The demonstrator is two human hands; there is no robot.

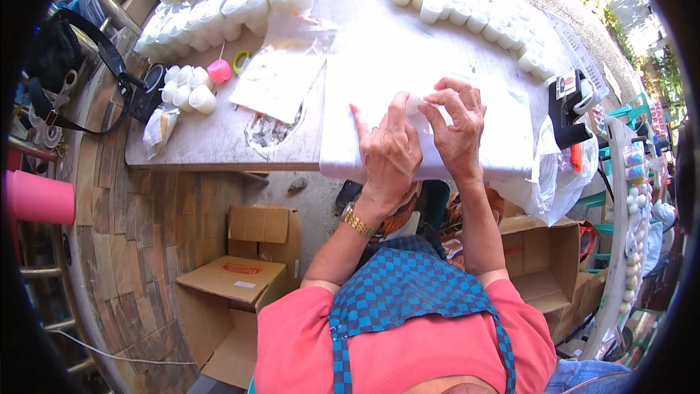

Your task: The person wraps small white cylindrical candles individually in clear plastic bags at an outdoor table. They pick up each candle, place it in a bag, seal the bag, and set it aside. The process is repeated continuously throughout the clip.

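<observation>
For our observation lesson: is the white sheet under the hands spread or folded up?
Spread: the white sheet lies wide across the table beneath left hand and right hand, its near edge overhanging. Hidden layers: cannot tell.

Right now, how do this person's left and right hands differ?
The left hand has a gold watch at its wrist; the right hand has none in view. The left hand stretches its outermost finger out; the right hand bends its fingers inward. Both are ungloved and over the white covering.
</observation>
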